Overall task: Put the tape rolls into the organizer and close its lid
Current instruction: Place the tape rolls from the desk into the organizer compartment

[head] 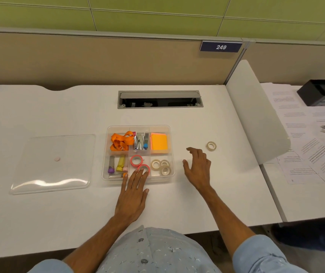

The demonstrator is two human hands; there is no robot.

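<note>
Fingertips [141, 171] of your left hand [133, 196] rest spread on the pink tape roll [144, 169] at the organizer's [138, 128] front edge, seating it beside a second pink roll [136, 160]; nothing is gripped. Your right hand [198, 168] is open and empty, apparently reaching toward the last loose tape roll [211, 146] lying near it on the desk [79, 107]. Three clear rolls [161, 166] already sit in the front-right compartment. The lid [53, 163] lies flat to the left, off.
</note>
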